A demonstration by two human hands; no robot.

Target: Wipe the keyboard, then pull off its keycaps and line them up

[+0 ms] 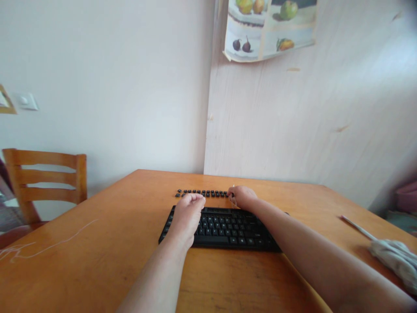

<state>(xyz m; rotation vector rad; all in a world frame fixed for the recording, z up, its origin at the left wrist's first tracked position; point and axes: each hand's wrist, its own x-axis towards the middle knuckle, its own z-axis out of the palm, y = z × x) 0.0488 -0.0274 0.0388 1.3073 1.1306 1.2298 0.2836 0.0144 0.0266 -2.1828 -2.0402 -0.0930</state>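
A black keyboard lies on the wooden table in front of me. Behind its far edge, loose black keycaps are set out in two rows. My left hand is over the keyboard's left part, with thumb and fingers pressed together; whatever they may hold is hidden. At the right end of the keycap rows, my right hand pinches a small dark piece that looks like a keycap, low at the tabletop. My right forearm covers part of the keyboard's right end.
The wooden table reaches back to the wall. A thin stick and a grey cloth lie at the right. Pale thread trails across the left side. Beyond the left edge stands a wooden chair. A fruit poster hangs above.
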